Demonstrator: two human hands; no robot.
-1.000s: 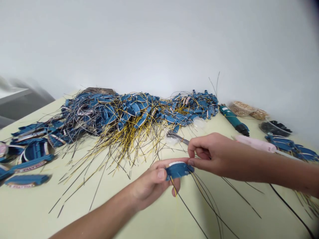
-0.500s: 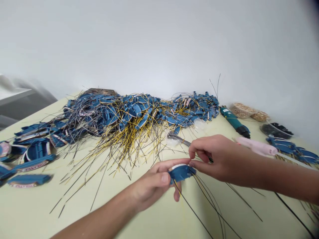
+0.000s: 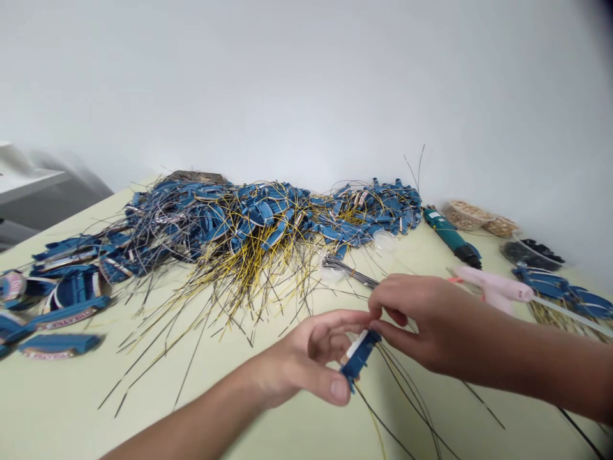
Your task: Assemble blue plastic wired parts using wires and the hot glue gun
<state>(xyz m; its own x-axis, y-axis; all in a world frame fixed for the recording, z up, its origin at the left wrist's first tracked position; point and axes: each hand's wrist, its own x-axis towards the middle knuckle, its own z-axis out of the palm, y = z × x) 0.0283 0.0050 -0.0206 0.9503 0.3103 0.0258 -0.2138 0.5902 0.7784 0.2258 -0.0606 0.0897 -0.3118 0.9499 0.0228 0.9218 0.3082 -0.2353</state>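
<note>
My left hand (image 3: 306, 361) pinches a small blue curved part (image 3: 358, 355) between thumb and fingers, tilted on edge, with thin black and yellow wires (image 3: 402, 409) trailing from it toward me. My right hand (image 3: 421, 319) is closed in a pinch at the upper end of the same part, fingertips meeting those of the left hand. Both hands hover just above the pale green table (image 3: 191, 409), in front of a large heap of similar blue parts with wires (image 3: 249, 220).
More blue parts (image 3: 62, 300) lie at the left. On the right lie a teal power tool (image 3: 450, 236), a pink glue gun (image 3: 495, 284), shallow dishes of small bits (image 3: 467, 214), a black tray (image 3: 529, 252) and more blue parts (image 3: 565, 287). A white wall stands behind.
The blue part has turned from lying flat to standing on edge between my fingers. Both hands shifted slightly to the right and toward me.
</note>
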